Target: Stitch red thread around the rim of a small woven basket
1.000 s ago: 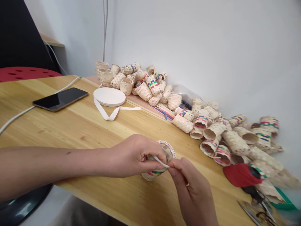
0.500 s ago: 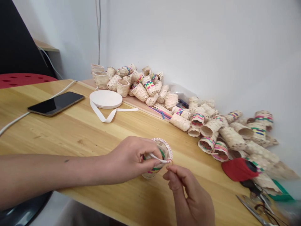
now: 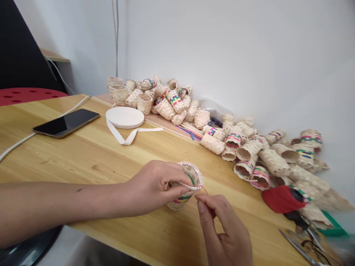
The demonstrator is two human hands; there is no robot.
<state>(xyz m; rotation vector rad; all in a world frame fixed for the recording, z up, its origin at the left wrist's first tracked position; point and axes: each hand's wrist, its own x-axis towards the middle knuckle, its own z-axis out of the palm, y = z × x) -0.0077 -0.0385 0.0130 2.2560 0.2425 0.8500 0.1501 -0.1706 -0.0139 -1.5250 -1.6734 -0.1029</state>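
Your right hand (image 3: 226,229) has drawn back from the woven basket (image 3: 179,204) since a second ago. Left of centre, the tape roll (image 3: 124,116) sits clear of both hands. Lower centre, your left hand (image 3: 156,189) clamps the basket near its rim, seemingly steadying it; rightward, your right grip pinches red thread (image 3: 204,190), apparently tensioning it.

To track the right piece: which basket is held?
The basket in the left hand, its white rim red-stitched; the other baskets sit near the wall.

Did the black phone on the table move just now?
No. The phone keeps the same gap from the white roll; the whole view merely shifted.
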